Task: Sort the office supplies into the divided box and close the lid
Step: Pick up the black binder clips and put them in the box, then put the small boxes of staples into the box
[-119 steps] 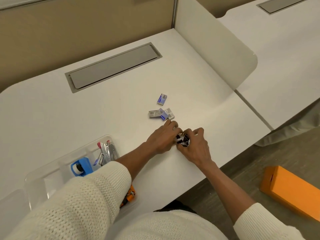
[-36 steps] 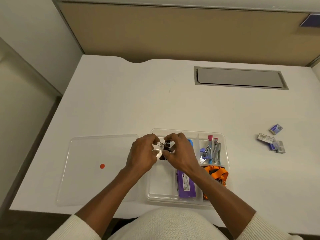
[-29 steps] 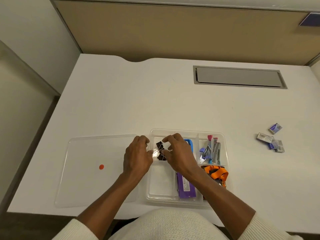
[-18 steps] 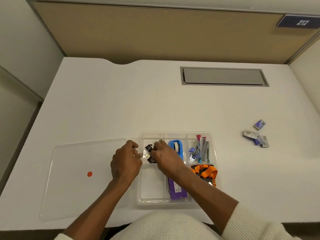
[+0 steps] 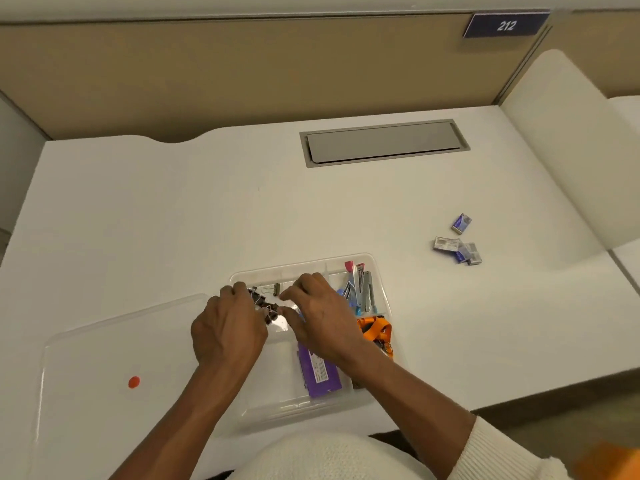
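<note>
A clear divided box (image 5: pixel 379 271) sits at the desk's near edge. Both hands hover over its far-left compartment. My left hand (image 5: pixel 228 330) and my right hand (image 5: pixel 323 318) pinch a cluster of black binder clips (image 5: pixel 265 304) between their fingertips, low inside that compartment. The box also holds staplers and removers (image 5: pixel 362 289), an orange lanyard (image 5: pixel 375 329) and a purple packet (image 5: pixel 318 370). Small staple boxes (image 5: pixel 457 247) lie loose on the desk to the right. The clear lid (image 5: pixel 104 368) with a red dot lies flat left of the box.
A grey cable hatch (image 5: pixel 384 142) is set into the desk at the back. A tan partition wall (image 5: pixel 242 71) runs behind, and a white side divider (image 5: pixel 554 150) stands at the right. Something orange shows at the bottom right corner (image 5: pixel 609 462).
Both hands carried the binder clips from the desk's right side to the box and lowered them into the far-left compartment. The view shifted left, then right.
</note>
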`<state>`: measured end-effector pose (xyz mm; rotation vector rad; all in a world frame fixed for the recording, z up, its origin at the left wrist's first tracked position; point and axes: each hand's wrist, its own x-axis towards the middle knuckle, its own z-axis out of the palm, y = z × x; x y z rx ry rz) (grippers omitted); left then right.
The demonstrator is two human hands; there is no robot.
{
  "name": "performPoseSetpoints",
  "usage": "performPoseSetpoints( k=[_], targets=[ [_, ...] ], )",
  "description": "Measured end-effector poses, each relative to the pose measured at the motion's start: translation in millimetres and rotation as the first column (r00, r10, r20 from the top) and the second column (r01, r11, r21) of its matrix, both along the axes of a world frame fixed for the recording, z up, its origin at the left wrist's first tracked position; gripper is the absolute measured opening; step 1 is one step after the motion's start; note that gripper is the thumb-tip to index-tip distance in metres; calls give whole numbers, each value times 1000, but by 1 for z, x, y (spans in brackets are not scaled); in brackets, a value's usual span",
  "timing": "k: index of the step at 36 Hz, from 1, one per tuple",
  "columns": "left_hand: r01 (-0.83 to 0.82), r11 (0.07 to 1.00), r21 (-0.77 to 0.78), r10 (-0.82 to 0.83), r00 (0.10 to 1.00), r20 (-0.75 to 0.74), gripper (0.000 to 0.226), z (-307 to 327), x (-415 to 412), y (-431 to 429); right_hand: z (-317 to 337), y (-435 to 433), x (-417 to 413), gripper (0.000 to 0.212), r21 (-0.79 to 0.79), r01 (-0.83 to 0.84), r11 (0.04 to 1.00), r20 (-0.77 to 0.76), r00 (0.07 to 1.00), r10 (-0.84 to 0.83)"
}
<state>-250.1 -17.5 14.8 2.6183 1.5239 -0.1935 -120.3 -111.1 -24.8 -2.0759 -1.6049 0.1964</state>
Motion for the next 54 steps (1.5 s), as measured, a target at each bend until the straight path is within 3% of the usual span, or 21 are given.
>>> performPoseSetpoints(
  k=[7, 12, 20, 25, 29, 34, 39, 45, 49, 54],
  targets=[
    [158, 983, -92, -152, 986, 71, 39, 15, 69, -19, 5, -50, 60, 21, 36, 280, 959, -87, 957, -276],
    [358, 930, -81, -340, 923, 179, 32, 13, 119, -34, 2, -87, 114, 18, 32, 444, 895, -77, 894, -441],
    [596, 800, -65, -573, 793, 207, 32, 3, 210, -54, -22, -151, 217, 26, -70, 712, 699, -120, 689, -714],
    [712, 700, -64, -685, 694, 223, 31, -6, 278, -70, -44, -178, 267, 51, -192, 750, 633, -48, 637, -770],
    [790, 609, -75, -772, 612, 173, 43, -18, 327, -79, -55, -176, 290, 73, -256, 754, 605, -11, 623, -782],
    [820, 562, -109, -809, 572, 136, 47, -42, 368, -84, -64, -164, 302, 78, -261, 733, 628, 20, 655, -756],
    [813, 576, -81, -812, 581, 57, 50, -66, 385, -90, -70, -155, 303, 61, -180, 723, 667, 92, 688, -720],
    [745, 664, -53, -734, 664, 143, 17, -85, 388, -89, -79, -147, 305, 25, -116, 753, 647, 194, 656, -729],
    [572, 816, -86, -529, 798, 288, 20, -83, 397, -86, -81, -153, 303, 25, -108, 789, 604, 177, 613, -770],
    [476, 872, -112, -423, 848, 319, 29, -72, 429, -88, -80, -163, 298, 26, -117, 804, 584, 190, 595, -781]
  ],
)
